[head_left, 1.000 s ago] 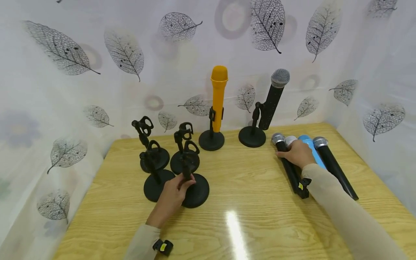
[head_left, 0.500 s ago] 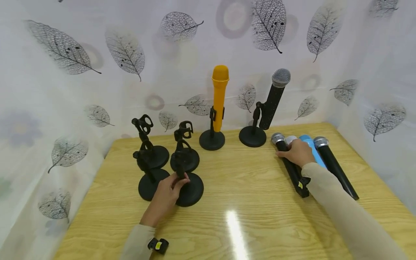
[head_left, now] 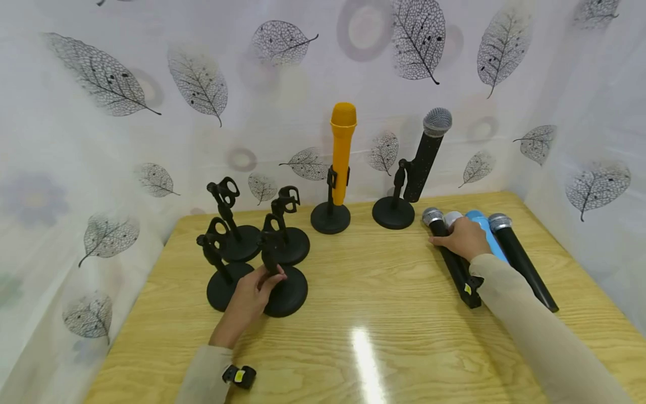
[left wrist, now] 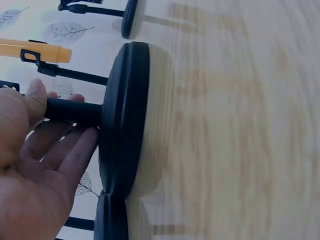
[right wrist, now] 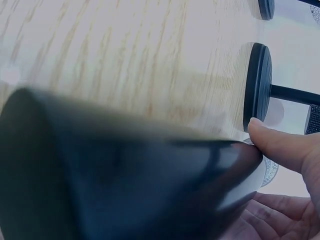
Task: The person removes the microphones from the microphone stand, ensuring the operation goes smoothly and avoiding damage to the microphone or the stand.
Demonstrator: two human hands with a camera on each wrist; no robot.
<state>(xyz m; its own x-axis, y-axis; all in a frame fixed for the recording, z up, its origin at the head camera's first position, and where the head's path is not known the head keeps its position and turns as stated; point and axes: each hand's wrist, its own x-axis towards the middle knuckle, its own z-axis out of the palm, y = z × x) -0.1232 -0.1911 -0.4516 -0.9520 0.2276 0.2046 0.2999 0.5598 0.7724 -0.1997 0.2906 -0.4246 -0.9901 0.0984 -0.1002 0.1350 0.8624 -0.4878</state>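
My left hand (head_left: pixel 248 297) pinches the post of the front right black microphone stand (head_left: pixel 286 293), thumb on one side and fingers on the other in the left wrist view. That stand's round base is next to the front left stand (head_left: pixel 222 289). Two more bare stands (head_left: pixel 242 244) are behind them, with ring clips on top. At the right, my right hand (head_left: pixel 465 240) grips a black microphone (head_left: pixel 451 266) with a silver head, its thumb along the left side. A white microphone (head_left: pixel 451 216) is mostly hidden under the hand. Next to it lies a blue microphone (head_left: pixel 484 224).
Another black microphone (head_left: pixel 522 264) lies at the far right. At the back, a yellow microphone (head_left: pixel 341 163) and a black microphone with a grey mesh head (head_left: pixel 426 154) stand in stands. A leaf-printed curtain (head_left: pixel 282 101) borders the wooden table (head_left: pixel 383 280).
My left hand has shifted left with the front right stand. The front left stand has also moved left, away from the rear ones. My right hand has stayed in place on the microphones.
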